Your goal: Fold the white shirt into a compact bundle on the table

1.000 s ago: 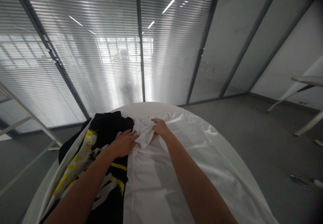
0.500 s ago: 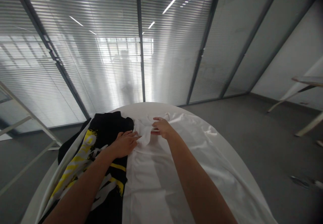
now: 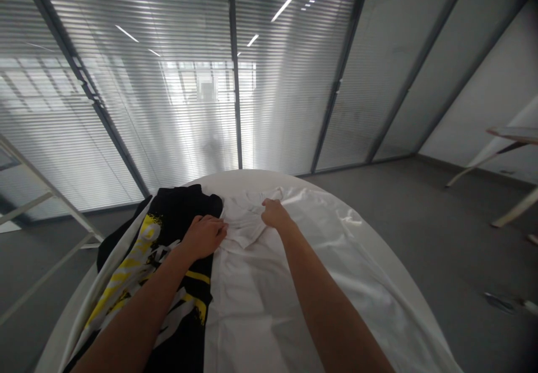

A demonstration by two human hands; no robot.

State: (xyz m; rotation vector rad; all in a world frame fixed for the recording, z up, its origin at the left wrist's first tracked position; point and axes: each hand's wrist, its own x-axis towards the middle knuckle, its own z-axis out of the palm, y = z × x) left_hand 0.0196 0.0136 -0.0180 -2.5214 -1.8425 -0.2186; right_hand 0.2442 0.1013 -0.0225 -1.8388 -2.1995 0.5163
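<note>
Both my hands are on a white cloth garment (image 3: 247,305) spread over the round table. My left hand (image 3: 205,236) rests across the black part with its fingertips closed on the white cloth's upper left edge. My right hand (image 3: 275,214) pinches the white cloth at the right end of a small folded-over flap (image 3: 244,230), which lies between the two hands. Under my left forearm is black cloth (image 3: 180,205) with a yellow and grey print. Whether the black and white cloths are one garment, I cannot tell.
The white round table (image 3: 256,178) carries the cloth. Beyond it stands a glass wall with blinds (image 3: 286,92). A pale metal frame (image 3: 50,193) is at the left. At the right are a chair-like piece with pale legs (image 3: 510,132) and a blurred object (image 3: 500,302) on the floor.
The raised white cloth between my hands has come down into a flatter, pointed flap. My right hand has moved slightly right and its fingers have closed. My left fingers have curled in.
</note>
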